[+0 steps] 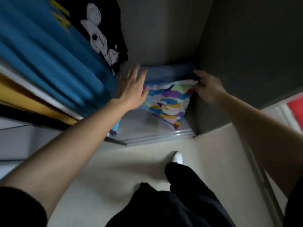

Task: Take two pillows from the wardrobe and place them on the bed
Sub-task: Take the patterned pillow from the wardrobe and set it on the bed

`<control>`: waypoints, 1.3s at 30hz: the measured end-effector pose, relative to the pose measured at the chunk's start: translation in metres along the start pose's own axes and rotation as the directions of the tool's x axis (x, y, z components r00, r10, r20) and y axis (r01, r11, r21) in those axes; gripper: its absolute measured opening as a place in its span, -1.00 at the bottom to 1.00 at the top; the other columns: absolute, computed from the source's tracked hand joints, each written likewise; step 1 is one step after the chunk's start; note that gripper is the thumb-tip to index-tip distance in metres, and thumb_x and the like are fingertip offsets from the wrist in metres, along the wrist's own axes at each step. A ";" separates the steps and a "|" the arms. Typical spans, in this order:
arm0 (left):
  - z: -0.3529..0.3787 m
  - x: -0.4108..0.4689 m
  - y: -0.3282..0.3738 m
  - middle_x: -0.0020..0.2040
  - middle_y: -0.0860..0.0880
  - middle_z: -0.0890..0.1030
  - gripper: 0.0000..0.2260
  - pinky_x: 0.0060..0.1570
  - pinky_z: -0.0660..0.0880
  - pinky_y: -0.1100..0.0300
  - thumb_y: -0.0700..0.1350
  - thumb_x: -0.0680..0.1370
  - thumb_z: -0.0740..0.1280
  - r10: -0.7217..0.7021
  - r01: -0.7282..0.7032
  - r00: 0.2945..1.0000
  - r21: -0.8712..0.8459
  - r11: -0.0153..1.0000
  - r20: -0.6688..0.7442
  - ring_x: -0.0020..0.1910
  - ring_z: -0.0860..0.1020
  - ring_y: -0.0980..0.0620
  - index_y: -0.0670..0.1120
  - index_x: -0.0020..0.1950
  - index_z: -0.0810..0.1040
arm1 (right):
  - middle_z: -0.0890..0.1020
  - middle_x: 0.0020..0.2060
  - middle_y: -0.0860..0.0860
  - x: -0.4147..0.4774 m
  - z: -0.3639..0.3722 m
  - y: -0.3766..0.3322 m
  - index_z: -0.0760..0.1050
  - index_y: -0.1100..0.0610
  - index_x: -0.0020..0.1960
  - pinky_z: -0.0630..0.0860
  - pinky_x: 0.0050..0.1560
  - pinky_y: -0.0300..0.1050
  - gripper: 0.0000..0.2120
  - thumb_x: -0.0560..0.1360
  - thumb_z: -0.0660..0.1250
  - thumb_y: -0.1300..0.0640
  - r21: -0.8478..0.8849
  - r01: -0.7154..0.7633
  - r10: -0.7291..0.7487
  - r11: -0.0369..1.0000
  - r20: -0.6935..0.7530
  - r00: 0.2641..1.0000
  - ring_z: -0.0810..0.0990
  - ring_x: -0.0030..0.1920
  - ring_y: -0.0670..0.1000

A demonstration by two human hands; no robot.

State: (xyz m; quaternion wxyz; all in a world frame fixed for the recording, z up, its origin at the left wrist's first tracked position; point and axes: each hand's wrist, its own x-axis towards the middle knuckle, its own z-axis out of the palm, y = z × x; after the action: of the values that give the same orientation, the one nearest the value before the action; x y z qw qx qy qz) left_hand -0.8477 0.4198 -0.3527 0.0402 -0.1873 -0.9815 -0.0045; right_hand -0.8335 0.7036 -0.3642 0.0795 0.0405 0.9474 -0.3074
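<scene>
To free the patterned pillow (pixel 165 102) from the wardrobe (pixel 237 46), the left hand (pixel 131 89) spread flat beside it while the right hand's (pixel 208 86) fingers pinched its corner.

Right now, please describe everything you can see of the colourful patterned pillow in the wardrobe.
The colourful pillow has a soft fabric cover, white with blue, purple, yellow, green and red patches. It lies tilted at the bottom of the wardrobe, with a plain blue pillow behind it. The right hand pinches its upper right corner with its fingers. The left hand is open and flat at its upper left edge, beside the hanging clothes. One lower corner points toward the wardrobe's front edge.
</scene>
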 end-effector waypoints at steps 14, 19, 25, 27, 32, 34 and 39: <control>0.226 0.075 -0.032 0.53 -0.24 0.17 -0.45 0.40 0.15 -0.19 0.05 0.58 0.19 -0.248 0.274 0.925 -0.052 0.960 0.289 0.50 0.15 -0.21 -0.11 0.52 0.19 | 0.43 0.37 0.22 0.155 0.176 0.071 0.27 0.19 0.50 0.32 0.36 -0.01 -0.37 0.46 0.34 0.26 -0.052 0.106 -0.092 0.993 0.218 0.972 0.39 0.38 0.23; 0.313 0.109 -0.056 0.55 -0.23 0.10 -0.36 0.41 0.15 -0.21 0.05 0.57 0.24 -0.331 0.348 0.863 0.025 0.937 0.383 0.51 0.10 -0.23 -0.12 0.56 0.06 | 0.28 0.48 0.24 0.201 0.250 0.107 0.14 0.19 0.56 0.22 0.47 0.10 -0.27 0.47 0.37 0.21 -0.127 0.049 -0.023 0.991 0.201 0.979 0.22 0.49 0.22; 0.390 0.134 -0.080 0.57 -0.25 0.00 -0.17 0.40 0.11 -0.27 0.07 0.48 0.38 -0.315 0.308 0.864 0.081 0.948 0.392 0.53 0.04 -0.24 -0.11 0.58 -0.04 | 0.09 0.55 0.27 0.243 0.312 0.130 0.05 0.21 0.58 0.04 0.50 0.26 -0.15 0.42 0.40 0.14 -0.279 0.122 -0.092 0.952 0.118 0.989 0.03 0.55 0.31; 0.407 0.140 -0.088 0.57 -0.23 0.04 -0.17 0.38 0.13 -0.28 0.06 0.47 0.40 -0.305 0.289 0.873 0.100 0.952 0.380 0.53 0.07 -0.23 -0.09 0.57 -0.01 | 0.10 0.56 0.25 0.259 0.320 0.138 0.01 0.21 0.59 0.01 0.50 0.27 -0.14 0.44 0.39 0.08 -0.354 0.172 -0.137 0.920 0.120 0.983 0.03 0.55 0.29; 0.423 0.151 -0.099 0.07 -0.12 0.62 -0.78 -0.06 0.49 -0.05 -0.11 0.48 0.33 -0.233 0.214 0.965 0.155 0.965 0.118 0.08 0.57 -0.18 -0.03 0.12 0.58 | 0.43 0.35 0.30 0.277 0.334 0.150 0.02 0.22 0.58 -0.02 0.51 0.25 -0.25 0.53 0.33 0.09 -0.486 0.152 -0.102 0.861 0.129 0.986 0.31 0.43 0.28; 0.419 0.149 -0.102 -0.15 -0.10 0.63 -0.90 -0.18 0.48 0.04 -0.18 0.44 0.34 -0.215 0.203 0.973 0.137 0.970 0.082 -0.11 0.59 -0.17 -0.04 -0.09 0.60 | 0.44 0.31 0.31 0.275 0.335 0.150 0.07 0.22 0.57 0.06 0.49 0.23 -0.23 0.49 0.36 0.10 -0.497 0.128 -0.092 0.858 0.095 0.991 0.35 0.36 0.31; 0.407 0.122 -0.097 -0.13 -0.20 0.58 -0.91 -0.13 0.42 -0.03 -0.23 0.45 0.26 -0.216 0.203 0.965 0.096 0.974 0.149 -0.08 0.54 -0.24 -0.12 -0.08 0.52 | 0.27 0.43 0.32 0.272 0.341 0.138 0.04 0.13 0.58 0.10 0.45 0.25 0.04 0.28 0.52 -0.06 -0.498 0.153 -0.110 0.853 0.116 0.987 0.28 0.39 0.33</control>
State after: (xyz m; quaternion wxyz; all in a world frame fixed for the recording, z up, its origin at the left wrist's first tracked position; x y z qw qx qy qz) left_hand -1.0278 0.3842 -0.7474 -0.0314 -0.0803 -0.9952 0.0452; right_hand -1.0405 0.6217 -0.7638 0.1056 -0.0595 0.9911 -0.0545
